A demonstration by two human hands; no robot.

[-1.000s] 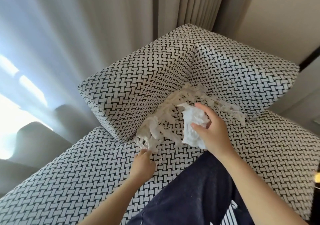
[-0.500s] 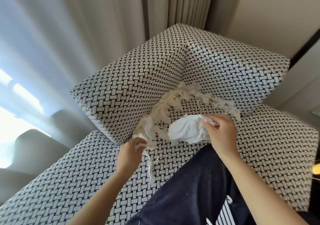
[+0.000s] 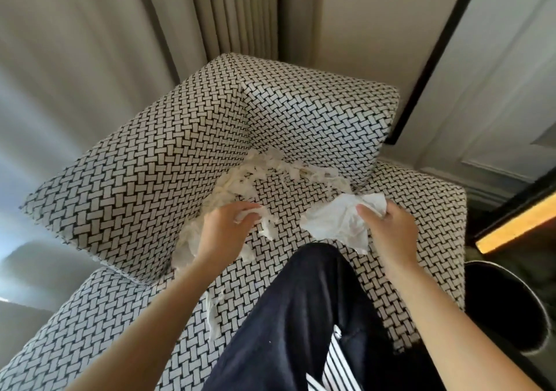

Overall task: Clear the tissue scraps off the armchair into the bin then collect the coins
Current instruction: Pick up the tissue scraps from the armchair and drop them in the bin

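Tissue scraps lay heaped in the back corner of the armchair seat, where its two woven black-and-white cushions met, and trailed forward along the foot of the left cushion. The left hand reached in palm down over that trail, its fingers curled round a small wad of the scraps, with more shreds hanging from under them. The right hand was held above the right side of the seat, thumb and fingers pinched on a larger crumpled tissue that drooped toward the left hand. Both forearms stretched in from the lower edge, either side of a knee in dark trousers resting on the seat's front edge. One loose strip lay just left of that knee. A dark round bin stood on the floor just beside the seat's right edge. Pale curtains hung behind the armchair.
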